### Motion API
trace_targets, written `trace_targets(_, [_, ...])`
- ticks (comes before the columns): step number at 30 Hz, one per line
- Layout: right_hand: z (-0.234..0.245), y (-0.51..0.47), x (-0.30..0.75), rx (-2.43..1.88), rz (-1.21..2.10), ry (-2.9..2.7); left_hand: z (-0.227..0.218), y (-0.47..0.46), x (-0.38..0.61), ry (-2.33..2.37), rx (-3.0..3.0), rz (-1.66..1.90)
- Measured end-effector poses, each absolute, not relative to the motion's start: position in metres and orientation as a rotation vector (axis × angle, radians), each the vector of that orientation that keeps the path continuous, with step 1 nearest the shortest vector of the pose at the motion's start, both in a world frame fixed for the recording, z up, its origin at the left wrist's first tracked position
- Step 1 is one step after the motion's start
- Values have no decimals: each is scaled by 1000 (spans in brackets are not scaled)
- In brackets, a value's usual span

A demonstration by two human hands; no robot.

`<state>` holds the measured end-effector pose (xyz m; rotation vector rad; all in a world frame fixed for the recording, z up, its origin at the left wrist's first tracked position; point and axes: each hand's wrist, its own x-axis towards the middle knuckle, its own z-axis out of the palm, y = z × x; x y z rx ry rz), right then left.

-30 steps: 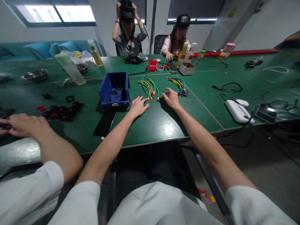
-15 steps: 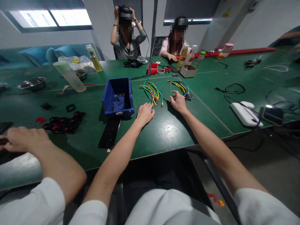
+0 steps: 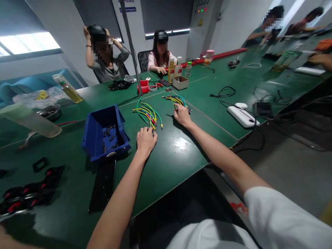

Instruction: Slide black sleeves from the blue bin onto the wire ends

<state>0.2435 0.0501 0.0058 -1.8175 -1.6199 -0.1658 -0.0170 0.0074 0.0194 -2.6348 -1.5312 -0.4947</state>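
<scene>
Two bunches of short coloured cables with metal end lugs lie before me. At the near end of the left cable bunch (image 3: 149,112), which is yellow, green and partly red, rests my left hand (image 3: 146,141). Its fingers are loosely bent on the table, apart, with no cable visibly gripped. My right hand (image 3: 182,115) is at the right cable bunch (image 3: 183,100), yellow, green and blue. A thin yellow-green cable (image 3: 173,102) is pinched between its thumb and fingers. The hand hides part of that bunch and its dark ends.
A blue bin (image 3: 89,138) with small black pieces stands left, beside a black phone (image 3: 102,186). Black-and-red parts (image 3: 33,190) lie further left. A metal pole (image 3: 131,45), red box (image 3: 143,87) and cardboard box (image 3: 181,83) stand beyond. A white power bank (image 3: 242,116) is right. People sit opposite.
My view has turned to the right, so the table things appear further left. Both hands stay by the cable bunches; the right still pinches a cable. The neighbour's arm has mostly left the view.
</scene>
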Motion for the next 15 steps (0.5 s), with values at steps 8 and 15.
trace_targets(8, [4, 55, 266, -1906, -212, -1539, 18, 28, -1, -1582, -2614, -475])
trace_targets(15, [-1, 55, 270, -1907, -211, -1453, 20, 29, 1, -1672, -2611, -433])
